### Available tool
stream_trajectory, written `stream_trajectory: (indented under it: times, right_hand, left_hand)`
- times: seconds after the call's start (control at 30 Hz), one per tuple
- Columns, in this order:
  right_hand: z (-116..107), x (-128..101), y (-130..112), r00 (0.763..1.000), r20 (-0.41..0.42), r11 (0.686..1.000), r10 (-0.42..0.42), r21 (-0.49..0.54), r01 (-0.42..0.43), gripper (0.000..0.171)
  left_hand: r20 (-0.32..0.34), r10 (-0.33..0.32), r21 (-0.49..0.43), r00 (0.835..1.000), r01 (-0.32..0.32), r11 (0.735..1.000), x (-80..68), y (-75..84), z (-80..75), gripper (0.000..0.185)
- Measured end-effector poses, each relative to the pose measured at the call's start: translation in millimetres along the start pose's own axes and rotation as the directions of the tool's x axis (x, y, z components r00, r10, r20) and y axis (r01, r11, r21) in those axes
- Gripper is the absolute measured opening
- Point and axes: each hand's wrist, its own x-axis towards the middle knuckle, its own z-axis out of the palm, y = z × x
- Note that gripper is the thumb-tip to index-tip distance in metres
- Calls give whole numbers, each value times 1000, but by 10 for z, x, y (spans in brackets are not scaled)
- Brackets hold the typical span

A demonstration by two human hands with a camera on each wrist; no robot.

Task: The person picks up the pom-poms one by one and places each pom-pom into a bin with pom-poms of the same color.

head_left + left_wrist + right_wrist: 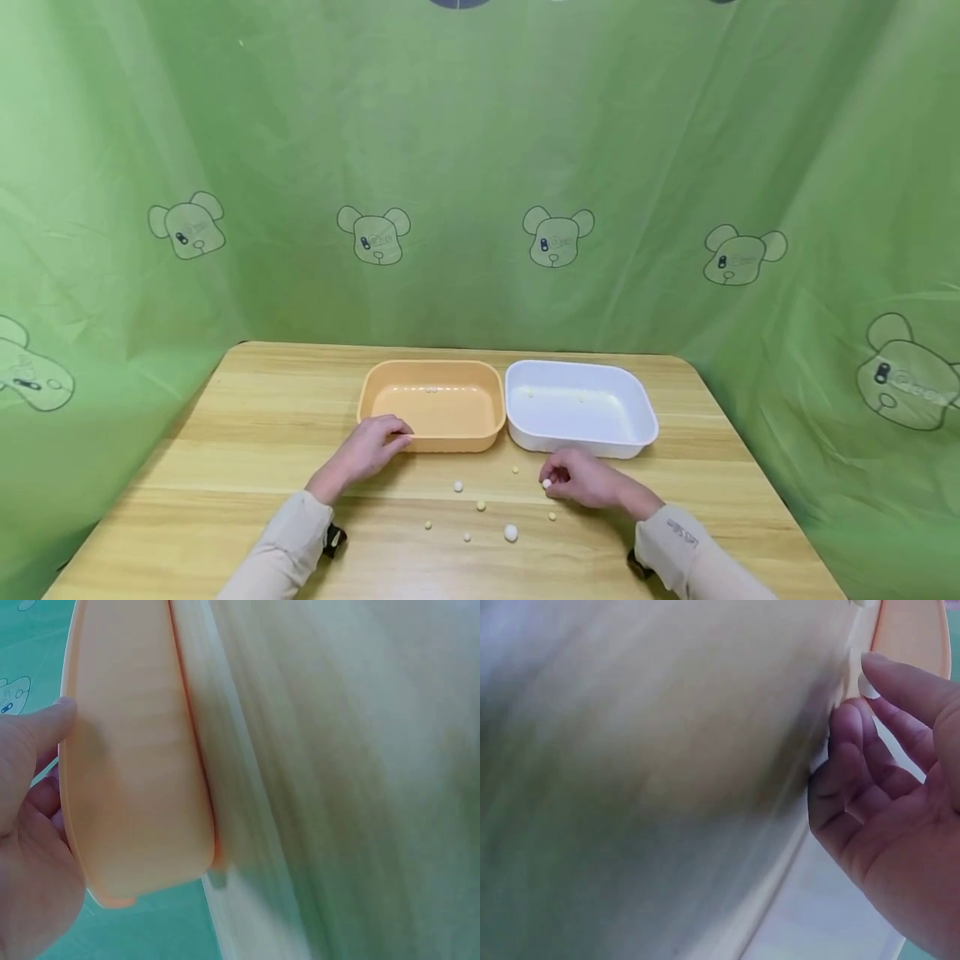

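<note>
My left hand (369, 447) grips the near rim of an orange tub (459, 445) by its left corner. In the left wrist view the thumb (56, 724) lies on the tub's outer side and the fingers go behind the rim. My right hand (588, 479), in front of a white tub (581, 444), pinches a small white ball (546, 483) between thumb and fingertips, just above the table. The same white ball (868, 686) shows at the fingertips in the right wrist view. Nearby on the table lie a white ball (458, 487) and a yellow ball (481, 506).
A larger white ball (511, 533) and several small yellowish balls are scattered across the wooden table (247, 433). Two tiny pale balls (431, 390) sit inside the orange tub. Two yellowish ones lie in the white tub. A green curtain (465, 300) surrounds the table's back and sides.
</note>
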Motion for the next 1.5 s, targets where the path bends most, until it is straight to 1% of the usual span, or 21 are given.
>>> stream_trajectory:
  times: [0.1, 0.3, 0.5, 0.67, 0.83, 1.03, 1.27, 1.4, 1.5]
  right_hand:
    - [-38, -16, -15, 1000, 16, 999, 7, 38, -8, 9]
    - [-88, -45, -38, 1000, 18, 997, -20, 74, 19, 9]
    - [-154, -49, -120, 1000, 14, 998, 0, 70, -1, 12]
    - [-189, -20, -185, 1000, 0, 998, -29, 63, 29, 12]
    - [-216, 15, -243, 998, -27, 994, -58, 95, 61, 11]
    - [-249, 103, -318, 995, -67, 989, -79, 120, 86, 10]
    - [-288, 251, -405, 994, -83, 984, -64, 161, 77, 10]
    - [-291, 348, -428, 992, -110, 986, -55, 152, 71, 12]
    - [-295, 426, -470, 990, -138, 988, -42, 142, 62, 11]
  left_hand:
    - [9, -3, -2, 1000, 3, 1000, 10, 3, -14, 7]
    - [5, -6, -11, 1000, 6, 1000, 6, 7, -11, 7]
    - [0, -9, -34, 1000, 9, 999, 5, 18, -17, 6]
    - [11, -3, -39, 1000, 3, 999, 4, 18, -28, 7]
    - [19, -14, -50, 1000, 15, 999, 1, 13, -27, 8]
    - [5, -20, -60, 1000, 21, 998, 1, 16, -26, 7]
    - [17, -15, -89, 1000, 16, 996, -7, 21, -39, 8]
    - [29, -13, -100, 999, 16, 995, -11, 30, -52, 10]
    - [39, -24, -104, 999, 28, 994, -11, 36, -64, 11]
